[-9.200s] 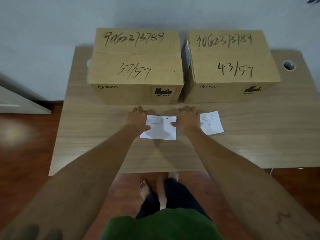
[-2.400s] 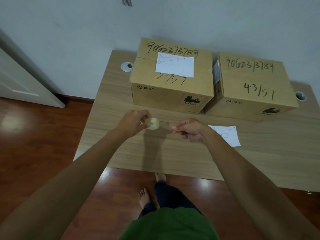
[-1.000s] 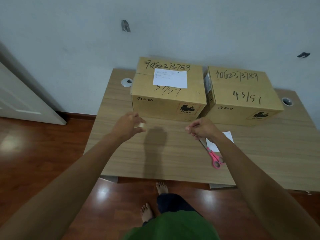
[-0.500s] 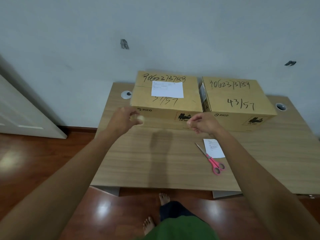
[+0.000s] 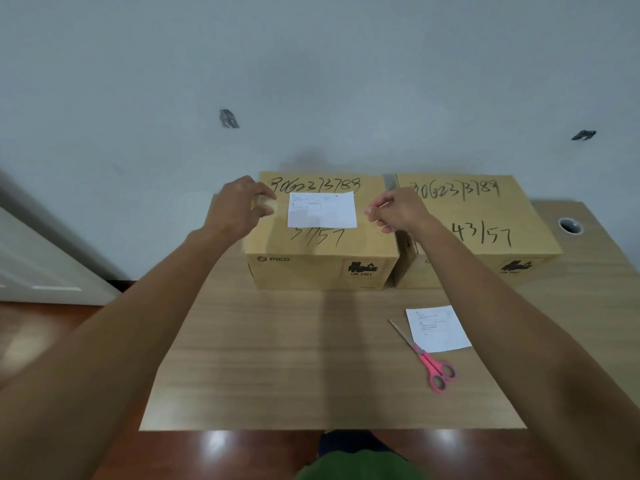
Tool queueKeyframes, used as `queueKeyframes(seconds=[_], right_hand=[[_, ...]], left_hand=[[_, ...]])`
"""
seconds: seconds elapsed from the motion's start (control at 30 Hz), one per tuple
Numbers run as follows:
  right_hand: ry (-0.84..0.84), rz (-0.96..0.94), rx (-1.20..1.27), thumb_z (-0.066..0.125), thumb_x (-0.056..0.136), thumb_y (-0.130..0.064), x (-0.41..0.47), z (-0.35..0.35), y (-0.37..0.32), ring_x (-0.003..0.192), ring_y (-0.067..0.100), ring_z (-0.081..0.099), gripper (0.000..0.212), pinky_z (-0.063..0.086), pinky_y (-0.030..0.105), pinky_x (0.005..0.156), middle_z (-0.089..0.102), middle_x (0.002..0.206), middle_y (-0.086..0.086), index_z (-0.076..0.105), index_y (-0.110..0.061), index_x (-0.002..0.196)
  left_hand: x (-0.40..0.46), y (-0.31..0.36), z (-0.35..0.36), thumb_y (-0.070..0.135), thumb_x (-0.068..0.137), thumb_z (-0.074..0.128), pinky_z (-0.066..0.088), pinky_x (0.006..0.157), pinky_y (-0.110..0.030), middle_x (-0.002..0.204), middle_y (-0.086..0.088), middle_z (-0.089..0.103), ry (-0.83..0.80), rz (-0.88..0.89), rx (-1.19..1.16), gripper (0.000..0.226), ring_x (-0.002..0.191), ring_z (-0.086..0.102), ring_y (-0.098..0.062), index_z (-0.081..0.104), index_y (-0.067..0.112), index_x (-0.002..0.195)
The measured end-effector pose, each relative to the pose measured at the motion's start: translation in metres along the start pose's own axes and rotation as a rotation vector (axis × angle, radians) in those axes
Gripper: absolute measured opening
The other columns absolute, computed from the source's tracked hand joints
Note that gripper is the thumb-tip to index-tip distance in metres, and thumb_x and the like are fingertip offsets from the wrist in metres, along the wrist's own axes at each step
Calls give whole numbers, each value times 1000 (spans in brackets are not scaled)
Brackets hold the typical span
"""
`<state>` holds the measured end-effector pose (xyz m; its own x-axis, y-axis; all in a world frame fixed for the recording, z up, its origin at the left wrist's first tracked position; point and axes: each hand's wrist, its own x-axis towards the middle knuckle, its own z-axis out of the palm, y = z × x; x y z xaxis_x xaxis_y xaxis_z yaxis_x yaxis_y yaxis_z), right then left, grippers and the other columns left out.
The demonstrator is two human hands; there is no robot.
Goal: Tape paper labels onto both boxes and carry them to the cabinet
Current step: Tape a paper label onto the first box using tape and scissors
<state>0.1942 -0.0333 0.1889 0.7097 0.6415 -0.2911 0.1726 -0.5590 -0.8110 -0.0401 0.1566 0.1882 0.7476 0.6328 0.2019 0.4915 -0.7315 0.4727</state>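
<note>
Now both hands hover over the left box at twelve o'clock on the tabletop. The left hand is curled around a small pale tape roll, held just off the nine o'clock edge of the first label. The right hand is pinched narrow at the label's three o'clock side; it looks like it grips a tape end, though any clear strip is too faint to make out.

Progress check: one label lies flat on the left box's top, and I'd judge it not yet taped down. The second label is at four o'clock on the tabletop, touching the pink scissors. The right box is bare of any label. So most of the job remains: tape both, then carry both to a cabinet that isn't in view.

Room to work? The boxes sit nearly touching, backed close to the wall at twelve. The near half of the tabletop is open, and its six o'clock edge gives free access for lifting.
</note>
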Motion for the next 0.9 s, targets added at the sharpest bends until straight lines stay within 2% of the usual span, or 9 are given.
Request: queueKeyframes(seconds=[0.13, 0.23, 0.37, 0.47, 0.6, 0.67, 0.73, 0.8, 0.9], right_hand=[[-15, -19, -48, 75, 81, -7, 30, 0, -13, 64, 10, 61, 10, 56, 23, 57, 72, 85, 5, 73, -8, 91], [-21, -26, -90, 75, 81, -10, 51, 4, -17, 65, 12, 61, 10, 61, 31, 67, 72, 84, 6, 73, -6, 91], [-19, -22, -145, 74, 80, -9, 77, 9, -21, 63, 12, 61, 2, 61, 32, 66, 72, 78, 1, 72, -10, 81], [-5, -9, -209, 74, 80, -9, 96, 13, -23, 61, 17, 62, 12, 61, 35, 68, 73, 79, -2, 69, -14, 71], [24, -3, -291, 72, 83, -11, 109, 16, -22, 47, -1, 54, 27, 52, 24, 63, 63, 62, -16, 62, -22, 60], [26, 2, -328, 69, 85, -10, 114, 19, -21, 47, -2, 56, 26, 53, 24, 64, 62, 59, -18, 64, -20, 61], [21, 6, -359, 65, 86, -8, 121, 21, -21, 60, 10, 61, 14, 59, 35, 77, 72, 74, -4, 72, -9, 75], [6, 28, -406, 60, 87, -6, 125, 25, -21, 72, 19, 59, 18, 57, 43, 88, 74, 99, 16, 72, 5, 93], [-1, 29, -446, 54, 88, -3, 127, 31, -21, 76, 20, 56, 16, 55, 39, 85, 69, 112, 24, 67, 5, 90]], left_hand=[[29, 3, -4, 13, 79, 72, 46, 86, -41, 98, -10, 60, -24, -17, 53, 23, 93, 56, -26, 69, 15, 102], [46, 1, -1, 12, 80, 72, 45, 87, -41, 100, -13, 60, -49, -29, 98, 24, 96, 56, -28, 70, 13, 103], [71, -5, 6, 15, 81, 70, 44, 89, -41, 100, -10, 59, -106, -57, 164, 23, 97, 56, -27, 70, 17, 104], [88, -10, 11, 17, 82, 67, 45, 88, -42, 100, -5, 58, -166, -76, 197, 23, 96, 55, -26, 69, 23, 104], [102, -12, 17, 13, 79, 65, 43, 85, -41, 98, -8, 60, -225, -19, 240, 22, 90, 56, -27, 72, 19, 99], [109, -14, 20, 13, 79, 65, 42, 85, -40, 99, -10, 60, -252, 4, 268, 22, 90, 56, -28, 72, 17, 99], [114, -16, 21, 14, 80, 65, 41, 88, -39, 102, -10, 60, -279, 9, 281, 22, 94, 56, -27, 71, 16, 100], [117, -17, 22, 15, 81, 64, 39, 91, -38, 105, -8, 60, -313, -4, 291, 23, 98, 55, -26, 71, 18, 102], [120, -18, 25, 14, 81, 62, 41, 91, -38, 107, -6, 60, -336, -1, 327, 24, 98, 55, -25, 71, 19, 103]])
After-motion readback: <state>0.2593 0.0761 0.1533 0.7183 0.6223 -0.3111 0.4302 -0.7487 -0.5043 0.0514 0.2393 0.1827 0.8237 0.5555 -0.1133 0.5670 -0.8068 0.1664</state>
